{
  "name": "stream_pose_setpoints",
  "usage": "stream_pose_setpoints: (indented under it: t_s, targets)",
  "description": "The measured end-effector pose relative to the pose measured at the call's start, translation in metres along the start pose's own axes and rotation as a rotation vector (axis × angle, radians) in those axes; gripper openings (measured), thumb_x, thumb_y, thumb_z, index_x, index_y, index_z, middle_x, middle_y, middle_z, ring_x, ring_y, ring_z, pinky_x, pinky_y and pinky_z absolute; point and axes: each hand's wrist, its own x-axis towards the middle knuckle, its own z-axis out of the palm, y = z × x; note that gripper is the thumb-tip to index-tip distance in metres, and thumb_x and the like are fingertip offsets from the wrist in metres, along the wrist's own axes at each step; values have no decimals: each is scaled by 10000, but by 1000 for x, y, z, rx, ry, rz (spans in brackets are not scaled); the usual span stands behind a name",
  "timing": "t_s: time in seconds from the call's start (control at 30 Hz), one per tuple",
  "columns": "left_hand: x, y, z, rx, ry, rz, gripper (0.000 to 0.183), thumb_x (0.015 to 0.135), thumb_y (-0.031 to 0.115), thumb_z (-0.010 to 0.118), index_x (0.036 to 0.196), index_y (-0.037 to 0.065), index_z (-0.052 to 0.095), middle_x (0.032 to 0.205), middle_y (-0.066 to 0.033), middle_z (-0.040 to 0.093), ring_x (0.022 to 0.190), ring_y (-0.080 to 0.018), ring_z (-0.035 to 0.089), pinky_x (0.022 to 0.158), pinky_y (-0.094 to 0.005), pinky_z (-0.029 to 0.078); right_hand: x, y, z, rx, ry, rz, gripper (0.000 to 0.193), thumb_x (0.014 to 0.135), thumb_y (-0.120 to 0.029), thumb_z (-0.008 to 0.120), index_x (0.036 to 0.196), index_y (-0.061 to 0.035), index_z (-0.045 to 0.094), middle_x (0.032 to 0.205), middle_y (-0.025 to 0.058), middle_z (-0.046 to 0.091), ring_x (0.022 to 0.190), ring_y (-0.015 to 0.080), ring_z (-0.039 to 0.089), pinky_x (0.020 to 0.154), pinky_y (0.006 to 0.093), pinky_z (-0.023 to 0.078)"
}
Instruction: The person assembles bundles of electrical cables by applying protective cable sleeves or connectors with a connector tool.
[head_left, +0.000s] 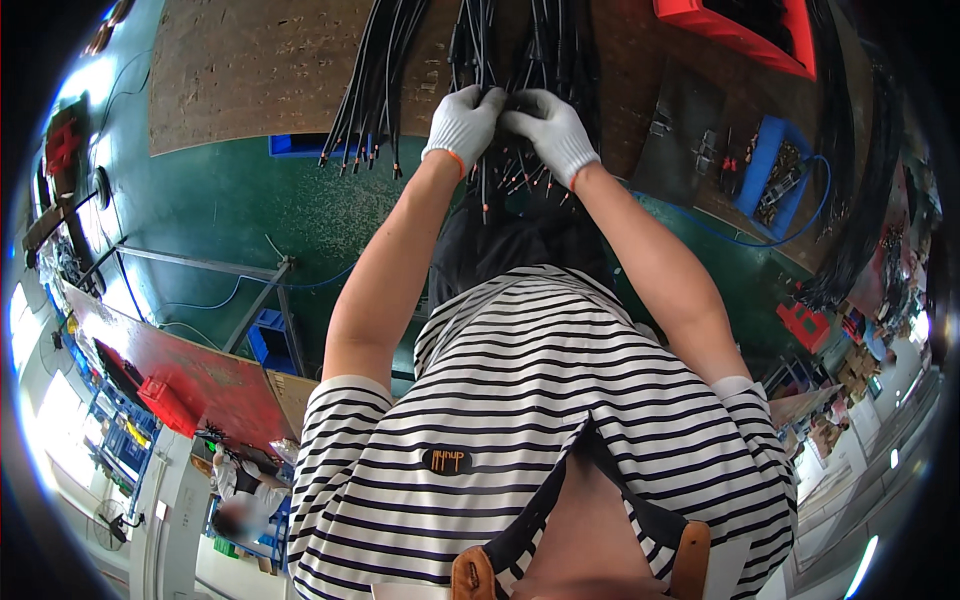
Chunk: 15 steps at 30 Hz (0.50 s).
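Both my hands wear white knit gloves with orange cuffs and meet over black cables at the near edge of the brown table. My left hand [464, 124] is closed, its fingertips pinching a black cable [485, 185] that hangs down below the glove and ends in an orange tip. My right hand [550, 130] is curled beside it, thumb and fingers closed at the same cables; the exact grip is partly hidden. Behind the hands runs a thick black cable bundle [555, 50], with several orange-tipped ends showing under the right wrist. To the left lies another cable bundle [380, 75], untouched.
The brown table [250, 80] carries a red bin [755, 40] at far right. A blue tray [775, 180] of small metal parts stands at right, near a dark plate [675, 130]. More black cables [860, 190] hang at the right edge. Another person [240, 490] is at lower left.
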Motion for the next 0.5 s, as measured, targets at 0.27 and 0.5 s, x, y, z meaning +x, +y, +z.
stream_pose_setpoints:
  t_s: [0.27, 0.5]
  targets:
    - [-5, 0, -42, -276, 93, -130, 310, 1062, 280, 649, 1078, -17, 737, 784, -26, 673, 668, -113, 615, 608, -299, 488, 128, -47, 22, -641, 261, -150, 600, 834, -479, 846, 1230, -37, 758, 1184, 180, 795, 1100, 333, 761, 975, 397, 580]
    - [3, -11, -52, -314, 99, -137, 316, 1052, 267, 693, 1181, -16, 750, 906, -14, 723, 779, -99, 639, 691, -284, 519, 100, -65, -12, -638, 210, -470, 377, 913, -419, 778, 1105, -95, 791, 1066, 174, 787, 1040, 397, 740, 913, 443, 586]
